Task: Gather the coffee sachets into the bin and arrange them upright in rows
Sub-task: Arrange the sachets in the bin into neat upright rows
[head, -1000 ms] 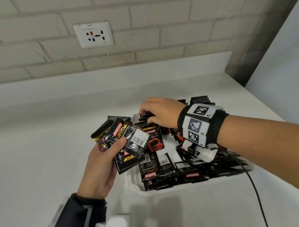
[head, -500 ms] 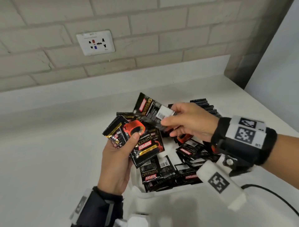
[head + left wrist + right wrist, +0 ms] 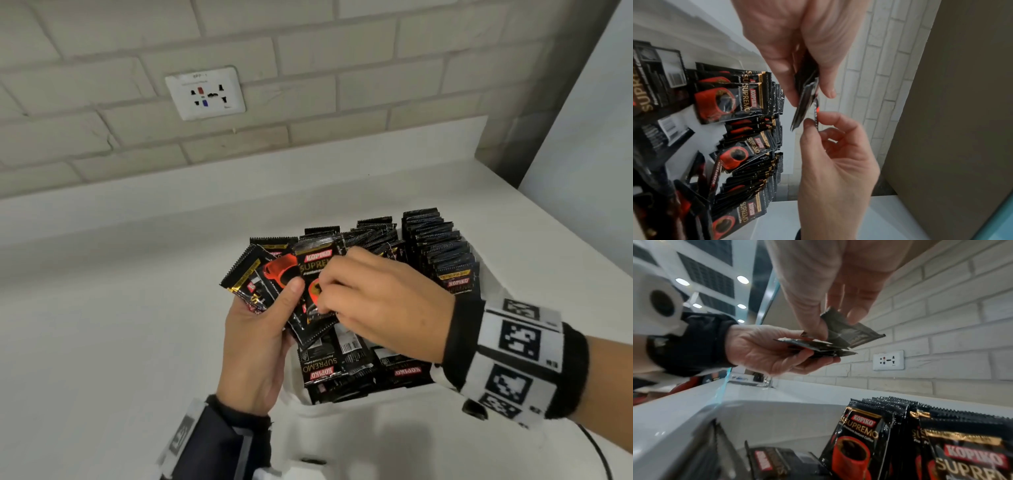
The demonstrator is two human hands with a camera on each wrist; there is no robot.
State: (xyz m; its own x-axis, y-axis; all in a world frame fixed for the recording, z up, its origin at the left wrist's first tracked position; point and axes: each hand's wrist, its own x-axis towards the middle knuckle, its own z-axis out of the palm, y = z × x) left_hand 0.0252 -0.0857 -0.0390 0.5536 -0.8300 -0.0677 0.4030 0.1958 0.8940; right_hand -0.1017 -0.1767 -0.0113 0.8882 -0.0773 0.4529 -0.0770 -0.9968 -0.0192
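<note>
Over the white bin's (image 3: 356,411) left edge, my left hand (image 3: 270,318) grips a fanned stack of black Kopiko sachets (image 3: 253,277), thumb on top. My right hand (image 3: 329,291) pinches one more sachet (image 3: 313,270) and lays it on that stack. The left wrist view shows the stack (image 3: 805,91) edge-on in my left hand (image 3: 809,95), and my right hand (image 3: 813,120) pinching the added sachet (image 3: 816,112). Upright rows of sachets (image 3: 442,253) fill the bin's far right. Loose sachets (image 3: 329,363) lie flat at its near side. Upright sachets (image 3: 859,443) also show in the right wrist view.
The bin stands on a white counter (image 3: 120,325) against a brick wall with a socket plate (image 3: 205,92). A pale panel (image 3: 589,144) closes off the right side. A black cable (image 3: 596,455) runs by my right wrist.
My right hand lifted one sachet out of the bin and carried it left onto the stack. My left hand rose and moved in over the bin's edge with its stack.
</note>
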